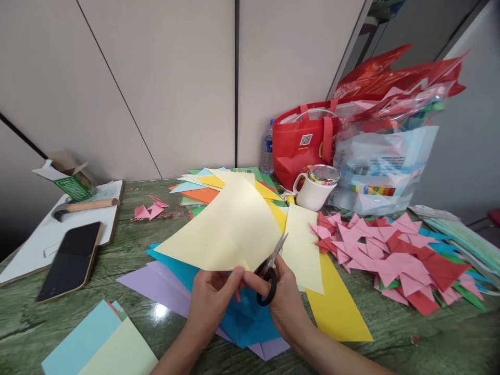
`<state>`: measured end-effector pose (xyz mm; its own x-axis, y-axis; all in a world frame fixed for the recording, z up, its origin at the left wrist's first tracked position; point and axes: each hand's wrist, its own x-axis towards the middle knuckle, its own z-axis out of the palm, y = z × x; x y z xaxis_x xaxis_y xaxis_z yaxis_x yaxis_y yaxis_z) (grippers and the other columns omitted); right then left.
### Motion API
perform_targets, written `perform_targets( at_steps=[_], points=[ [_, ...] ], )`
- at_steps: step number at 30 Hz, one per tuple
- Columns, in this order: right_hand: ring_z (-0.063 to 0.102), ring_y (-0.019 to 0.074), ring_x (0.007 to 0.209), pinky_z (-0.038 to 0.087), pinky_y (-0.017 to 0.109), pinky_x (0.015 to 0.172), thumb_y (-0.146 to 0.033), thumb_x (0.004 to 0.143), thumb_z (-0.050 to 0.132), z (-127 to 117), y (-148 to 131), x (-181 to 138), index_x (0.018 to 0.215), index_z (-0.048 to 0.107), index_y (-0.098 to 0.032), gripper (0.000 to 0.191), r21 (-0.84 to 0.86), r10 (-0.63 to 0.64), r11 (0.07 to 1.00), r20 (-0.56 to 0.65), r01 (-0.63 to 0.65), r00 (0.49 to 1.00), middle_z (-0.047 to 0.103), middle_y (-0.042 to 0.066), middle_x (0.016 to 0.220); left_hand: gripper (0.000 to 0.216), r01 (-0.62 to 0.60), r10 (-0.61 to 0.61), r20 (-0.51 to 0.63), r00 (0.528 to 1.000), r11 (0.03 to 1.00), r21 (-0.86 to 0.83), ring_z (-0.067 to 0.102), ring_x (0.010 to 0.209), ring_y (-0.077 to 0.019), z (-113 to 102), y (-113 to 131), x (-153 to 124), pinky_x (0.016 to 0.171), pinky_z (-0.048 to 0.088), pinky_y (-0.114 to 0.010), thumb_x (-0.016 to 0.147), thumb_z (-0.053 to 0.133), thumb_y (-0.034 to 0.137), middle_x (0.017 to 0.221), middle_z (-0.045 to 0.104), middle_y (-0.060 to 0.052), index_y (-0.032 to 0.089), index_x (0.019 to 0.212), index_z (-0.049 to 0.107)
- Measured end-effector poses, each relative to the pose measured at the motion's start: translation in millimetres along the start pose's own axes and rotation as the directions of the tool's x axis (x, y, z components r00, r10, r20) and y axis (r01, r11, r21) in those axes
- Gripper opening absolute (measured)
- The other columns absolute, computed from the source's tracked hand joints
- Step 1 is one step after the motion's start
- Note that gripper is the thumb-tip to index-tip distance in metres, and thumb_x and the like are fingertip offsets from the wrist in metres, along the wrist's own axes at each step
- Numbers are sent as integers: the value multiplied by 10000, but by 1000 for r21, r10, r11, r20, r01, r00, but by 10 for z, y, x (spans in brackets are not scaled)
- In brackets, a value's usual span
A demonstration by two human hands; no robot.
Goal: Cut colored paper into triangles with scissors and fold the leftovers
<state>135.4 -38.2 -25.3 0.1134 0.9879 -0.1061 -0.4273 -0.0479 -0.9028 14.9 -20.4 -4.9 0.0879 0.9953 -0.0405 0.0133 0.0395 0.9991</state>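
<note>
- Forearms rise from the bottom centre of the frame; the left hand (pixel 213 294) is closed in a pinch, thumb over fingers, on the lower edge of a pale yellow sheet (pixel 230 229) held up off the table
- Just right of it, the right hand (pixel 287 302) is curled around small scissors (pixel 269 271), fingers through the black loops; the blades point up and right and meet the sheet's lower right edge; they seem slightly parted, though the tips are hard to read
- Judged from this, a cut into the pale yellow sheet is the step in hand; carrying it further would call for the pinch to hold the paper taut while the blades close along a straight line
- Under the hands lie a blue sheet (pixel 175 263) and a purple sheet (pixel 156 281); a yellow strip (pixel 339 307) lies to the right
- At centre right, a heap of pink and red folded pieces (pixel 390 255) covers the green table (pixel 429 338); a white mug (pixel 312 192) and a red bag (pixel 300 146) stand behind
- At left lie a phone (pixel 72 258) and a hammer (pixel 84 205); pastel sheets (pixel 97 344) fill the lower left corner
</note>
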Motion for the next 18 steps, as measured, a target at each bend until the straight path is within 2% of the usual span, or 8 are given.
perform_targets(
  at_steps=[5,9,12,15,18],
  points=[
    [557,134,565,455,246,533,-300,672,752,9,-16,20,811,506,-215,295,51,-13,999,15,12,1000,576,-51,642,166,-16,16,63,998,1000,3,551,428,-141,-9,-30,-6,424,459,-242,699,683,325,562,653,-24,161,676,678],
    [565,142,628,464,254,593,-297,693,736,16,-28,15,874,535,-213,283,14,-38,999,5,38,999,606,-31,700,226,-17,19,61,998,999,-35,552,418,-144,-10,-27,8,428,463,-255,703,671,381,589,657,-32,158,668,663],
    [585,157,678,479,261,624,-310,696,734,26,-27,6,928,547,-218,312,8,-42,999,15,42,999,638,-14,750,274,-24,25,7,1000,997,-68,557,421,-153,-10,5,10,430,466,-264,731,637,420,576,649,-30,166,629,644],
    [615,185,720,503,287,653,-336,678,742,29,-24,1,967,551,-222,365,10,-7,1000,39,7,999,666,2,780,302,-38,39,-36,999,999,19,569,427,-171,-5,17,0,460,481,-275,714,648,418,505,644,-31,183,525,636],
    [630,202,732,516,301,655,-342,644,764,19,-25,3,970,549,-216,410,-3,24,1000,7,-24,1000,681,14,783,299,-60,71,-76,995,989,134,603,463,-207,1,-5,-11,512,509,-299,673,677,397,449,639,-26,215,444,619]
  ],
)
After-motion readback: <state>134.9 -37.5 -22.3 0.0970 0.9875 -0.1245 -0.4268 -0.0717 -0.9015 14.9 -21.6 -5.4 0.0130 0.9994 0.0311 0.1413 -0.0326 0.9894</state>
